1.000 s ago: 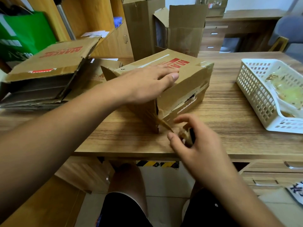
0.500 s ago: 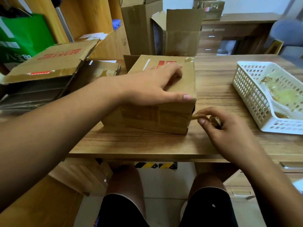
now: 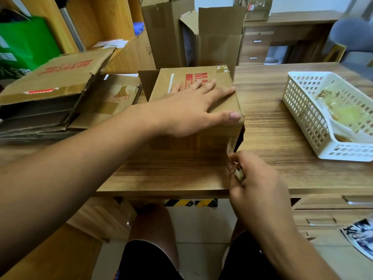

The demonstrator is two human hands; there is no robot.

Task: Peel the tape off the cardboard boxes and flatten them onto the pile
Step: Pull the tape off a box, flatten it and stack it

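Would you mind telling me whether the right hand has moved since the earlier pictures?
Yes. The right hand, pinching tape, has drawn back from the box toward the table edge nearest the person.

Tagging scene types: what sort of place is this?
Likely an office or its back room: a wooden desk, more drawers behind it, and a grey chair at the far right.

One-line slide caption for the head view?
Left hand presses the cardboard box while right hand peels tape off its near corner.
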